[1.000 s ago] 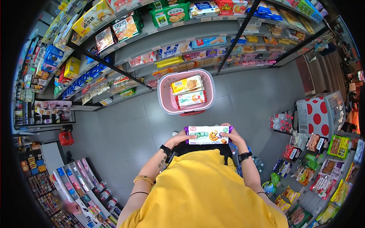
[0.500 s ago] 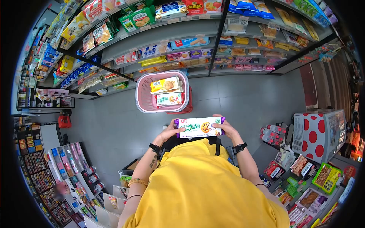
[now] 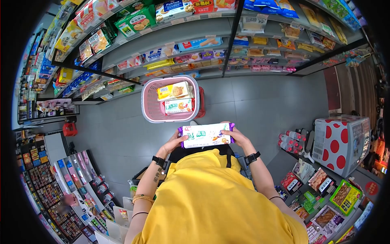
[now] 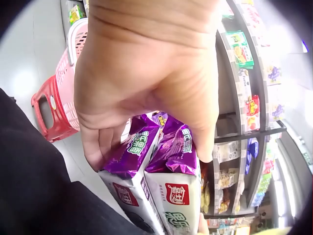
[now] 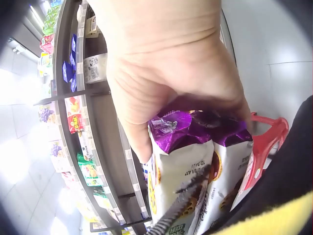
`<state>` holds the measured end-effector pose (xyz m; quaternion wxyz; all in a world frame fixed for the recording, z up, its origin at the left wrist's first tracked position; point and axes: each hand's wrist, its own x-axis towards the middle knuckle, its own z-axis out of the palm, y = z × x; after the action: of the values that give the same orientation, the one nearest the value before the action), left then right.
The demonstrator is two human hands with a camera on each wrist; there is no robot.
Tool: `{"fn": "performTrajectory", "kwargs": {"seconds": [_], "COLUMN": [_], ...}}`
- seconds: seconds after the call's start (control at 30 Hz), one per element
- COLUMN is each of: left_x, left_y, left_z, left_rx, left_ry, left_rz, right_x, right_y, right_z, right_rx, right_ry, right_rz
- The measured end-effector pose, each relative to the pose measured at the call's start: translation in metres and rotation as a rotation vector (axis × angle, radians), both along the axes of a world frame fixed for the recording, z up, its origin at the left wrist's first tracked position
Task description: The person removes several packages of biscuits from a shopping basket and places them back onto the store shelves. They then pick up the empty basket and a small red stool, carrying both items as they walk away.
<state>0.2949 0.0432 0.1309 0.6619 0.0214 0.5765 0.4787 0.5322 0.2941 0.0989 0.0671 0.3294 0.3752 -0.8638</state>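
Both hands hold two white and purple biscuit packs (image 3: 205,138) together, face to face, in front of the body. My left hand (image 3: 174,142) grips the left end, its thumb on the printed face. At the right end my right hand (image 3: 239,138) does the same. Seen from the left wrist, the crimped purple wrappers of the near pack (image 4: 171,196) and the other pack (image 4: 134,193) lie under the left palm. Ahead stands a pink basket (image 3: 196,99) with a yellow and white biscuit pack (image 3: 170,91) and a red and white biscuit pack (image 3: 176,106) inside.
A red stand (image 4: 46,105) supports the basket. Beyond it run shelves (image 3: 170,30) of packaged snacks. On the right are bottles (image 3: 290,140), a red-dotted chest freezer (image 3: 335,140) and a snack display (image 3: 325,211). More goods racks (image 3: 81,183) stand at left.
The head view has turned, so the basket and shelves now sit further left in it. The held packs have shifted slightly left and up in view; both hands keep their grip.
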Motion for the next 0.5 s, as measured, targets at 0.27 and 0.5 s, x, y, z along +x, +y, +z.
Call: {"fn": "performTrajectory", "kwargs": {"seconds": [0.27, 0.5], "left_x": [-0.023, -0.046], "left_y": [0.002, 0.004], "left_z": [0.002, 0.026], "left_rx": [0.044, 0.115], "left_ry": [0.197, 0.213], "left_rz": [0.018, 0.097], "right_x": [-0.029, -0.059], "right_y": [0.004, 0.007], "right_z": [0.030, 0.061], "right_rx": [0.106, 0.170], "right_ry": [0.065, 0.125], "right_rz": [-0.068, -0.094]}}
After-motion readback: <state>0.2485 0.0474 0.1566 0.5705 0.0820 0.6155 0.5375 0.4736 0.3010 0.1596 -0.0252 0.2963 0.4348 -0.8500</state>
